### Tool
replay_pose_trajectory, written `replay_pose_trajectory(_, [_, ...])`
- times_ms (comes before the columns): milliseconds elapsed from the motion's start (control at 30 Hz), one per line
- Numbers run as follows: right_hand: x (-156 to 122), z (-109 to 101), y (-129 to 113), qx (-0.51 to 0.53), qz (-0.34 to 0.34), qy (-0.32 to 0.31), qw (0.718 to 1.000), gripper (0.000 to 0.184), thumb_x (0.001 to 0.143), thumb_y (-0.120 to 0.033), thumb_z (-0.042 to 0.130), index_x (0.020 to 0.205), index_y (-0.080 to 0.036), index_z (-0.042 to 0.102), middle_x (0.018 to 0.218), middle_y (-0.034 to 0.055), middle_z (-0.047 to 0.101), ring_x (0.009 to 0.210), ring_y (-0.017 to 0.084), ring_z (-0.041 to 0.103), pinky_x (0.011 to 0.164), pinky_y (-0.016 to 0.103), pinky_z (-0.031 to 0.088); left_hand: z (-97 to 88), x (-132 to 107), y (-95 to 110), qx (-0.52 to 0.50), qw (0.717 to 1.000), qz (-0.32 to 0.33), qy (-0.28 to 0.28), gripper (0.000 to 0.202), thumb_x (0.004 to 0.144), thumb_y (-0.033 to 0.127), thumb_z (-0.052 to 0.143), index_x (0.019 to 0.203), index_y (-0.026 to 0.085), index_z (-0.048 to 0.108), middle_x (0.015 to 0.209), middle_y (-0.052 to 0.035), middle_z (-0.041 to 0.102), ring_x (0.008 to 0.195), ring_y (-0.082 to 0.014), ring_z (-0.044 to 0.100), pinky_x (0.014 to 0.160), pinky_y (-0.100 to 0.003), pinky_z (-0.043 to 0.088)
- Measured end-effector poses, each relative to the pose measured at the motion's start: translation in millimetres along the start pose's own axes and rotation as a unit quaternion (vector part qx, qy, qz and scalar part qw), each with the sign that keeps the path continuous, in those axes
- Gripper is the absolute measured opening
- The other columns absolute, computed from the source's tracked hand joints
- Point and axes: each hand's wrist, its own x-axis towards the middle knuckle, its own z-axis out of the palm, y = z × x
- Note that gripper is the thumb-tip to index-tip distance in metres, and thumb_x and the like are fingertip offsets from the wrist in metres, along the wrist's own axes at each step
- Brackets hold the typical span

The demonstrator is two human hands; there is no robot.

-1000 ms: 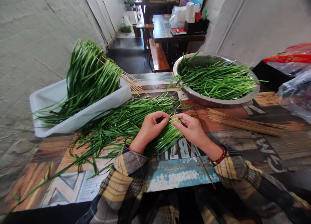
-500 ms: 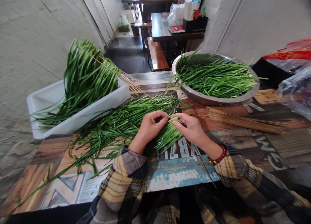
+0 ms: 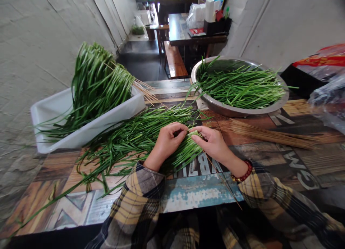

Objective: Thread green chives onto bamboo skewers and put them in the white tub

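Note:
My left hand (image 3: 170,141) is closed in a pinch, thumb against forefinger, at the cut ends of some garlic chives. Opposite it, my right hand (image 3: 214,143) has thumb and fingers closed around the pale stem ends of a bunch of chives (image 3: 188,150). Thin bamboo skewers (image 3: 225,184) slant out below my right palm towards the table's front edge; their upper ends are hidden by the hand and stems. More loose chives (image 3: 115,141) lie spread on the table to the left of my hands.
A white plastic tray (image 3: 91,134) at the left holds threaded chives (image 3: 99,80) with skewer ends sticking out. Behind my right hand stands a metal basin (image 3: 234,111) of chives. Bamboo skewers (image 3: 272,134) lie to the right, near a plastic bag (image 3: 330,101).
Both hands stay almost in place at the stem ends. The left fingers have shifted slightly; the skewers under the right hand have moved a little to the right.

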Motion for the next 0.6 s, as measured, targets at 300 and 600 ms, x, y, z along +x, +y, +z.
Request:
replay_pose_trajectory(300, [0.2,2.4,6.2,0.026,0.009,-0.001,1.0,0.02,0.083,-0.027,0.06,0.098,-0.015,0.067,0.087,0.0063,0.072,0.074,0.018,0.065,0.068,0.029,0.05,0.3,-0.8,-1.9,0.01,1.0,0.011,-0.004,0.015,0.082,0.011,0.055,0.076,0.015,0.069,0.075,-0.002,0.068,0.072,-0.0131,0.06,0.069,-0.023,0.044])
replay_pose_trajectory(600, [-1.0,0.7,2.2,0.031,0.014,0.007,0.999,0.029,0.082,-0.027,0.061,0.11,-0.018,0.062,0.071,-0.0007,0.061,0.062,0.013,0.055,0.058,0.024,0.044,1.3,-1.7,0.0,0.006,1.0,-0.012,0.009,0.014,0.081,0.013,0.056,0.075,0.015,0.068,0.075,-0.0026,0.068,0.071,-0.0137,0.06,0.067,-0.024,0.045])
